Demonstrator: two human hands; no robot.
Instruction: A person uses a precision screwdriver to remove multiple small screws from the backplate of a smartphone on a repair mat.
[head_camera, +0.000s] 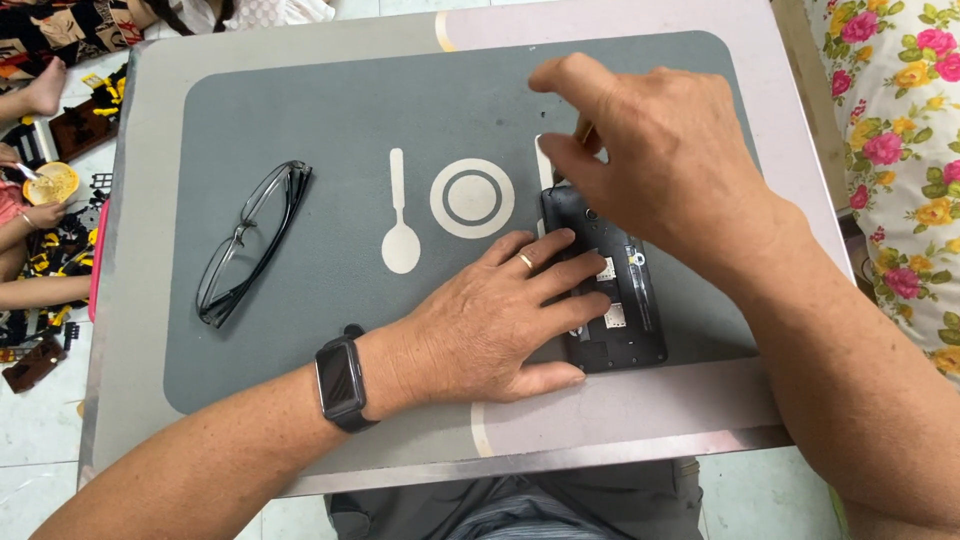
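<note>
— Where's the phone?

— The opened phone (612, 290) lies back-up on the grey mat (330, 110), at about three o'clock from the printed plate ring (472, 198). My left hand (490, 325) lies flat and open, fingers spread over its lower half, pinning it.

— And your right?

— My right hand (655, 140) hovers over the phone's top end at twelve o'clock, fingers curled. It seems to pinch something thin, but I cannot tell what.

— How do you do this well?

— I'd judge: press down evenly, keep my fingertips off the exposed card slots, and work gently from the top edge. My glasses (250, 240) sit well apart at nine o'clock.
</note>
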